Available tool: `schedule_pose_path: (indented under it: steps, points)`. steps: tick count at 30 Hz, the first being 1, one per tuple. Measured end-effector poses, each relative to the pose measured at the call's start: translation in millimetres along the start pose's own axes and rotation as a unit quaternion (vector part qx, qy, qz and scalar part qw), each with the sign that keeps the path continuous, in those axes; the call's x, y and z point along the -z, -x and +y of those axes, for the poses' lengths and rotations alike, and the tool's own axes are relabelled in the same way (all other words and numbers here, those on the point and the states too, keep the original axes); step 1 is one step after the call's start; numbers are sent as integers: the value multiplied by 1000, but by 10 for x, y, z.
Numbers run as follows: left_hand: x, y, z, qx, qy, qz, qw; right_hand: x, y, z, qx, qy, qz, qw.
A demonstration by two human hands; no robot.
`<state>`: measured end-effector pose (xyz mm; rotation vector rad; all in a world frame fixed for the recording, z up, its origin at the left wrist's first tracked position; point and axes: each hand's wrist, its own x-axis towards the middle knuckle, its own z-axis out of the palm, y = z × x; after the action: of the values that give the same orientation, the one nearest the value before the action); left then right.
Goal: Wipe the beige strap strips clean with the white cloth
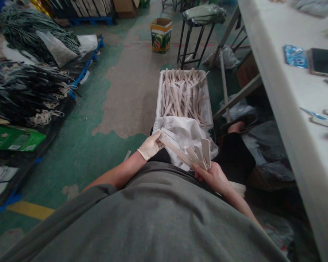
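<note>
My left hand [150, 146], in a pale glove, pinches the far end of a long, flat, whitish strip [177, 150]. The strip slants down to my bare right hand [211, 176], whose fingers are wrapped round its other end. Several shorter flat ends [206, 151] fan upward out of the same hand. Beneath the strips a white plastic sheet [180, 125] lies over my lap. Just beyond it stands a white crate [159, 92] filled with long, pale, wrapped strips [183, 91].
A white table [278, 80] runs along the right, bearing a phone [323, 61] and a blue packet [295, 56]. Dark bundles [22, 91] lie on a pallet at the left. Farther ahead are a black stool [191, 43] and a carton [161, 35].
</note>
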<state>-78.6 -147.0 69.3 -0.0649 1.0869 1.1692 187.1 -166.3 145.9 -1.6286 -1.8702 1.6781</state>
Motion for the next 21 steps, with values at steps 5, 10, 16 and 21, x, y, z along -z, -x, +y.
schedule_pose_path:
  steps: [5,10,16,21]
  points:
    - [36,37,21,8,9,-14,1000,-25,-42,47,-13,24,10,1000]
    - [-1,102,-63,-14,-7,-23,1000,-87,-157,34,-17,111,44,993]
    - [-121,213,-299,-28,-61,-61,996,-278,-519,-8,-4,58,53,997]
    - [-154,276,-290,-80,-106,-140,981,-327,-728,86,-44,-231,-87,968]
